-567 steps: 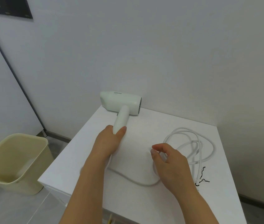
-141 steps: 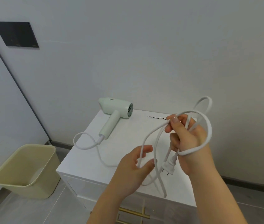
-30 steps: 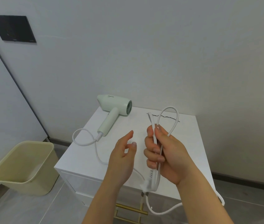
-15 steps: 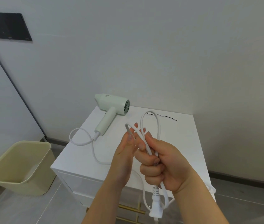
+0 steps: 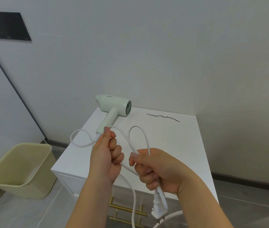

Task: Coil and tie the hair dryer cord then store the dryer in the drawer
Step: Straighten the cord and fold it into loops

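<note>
The pale green hair dryer lies on the white cabinet top near the back left corner. Its white cord runs off the handle in a loop over the left edge, then up into both hands. My left hand grips a strand of the cord in its curled fingers. My right hand holds a folded loop that stands up above the fist. The plug hangs below my right hand. A thin black twist tie lies stretched out near the back of the top.
A beige waste bin stands on the grey floor left of the cabinet. Gold drawer handles show on the cabinet front below my hands. A wall runs close behind the cabinet, with a dark panel at upper left.
My left hand has closed on a cord strand and drawn it leftward, away from my right hand. The loop above my right fist has widened.
</note>
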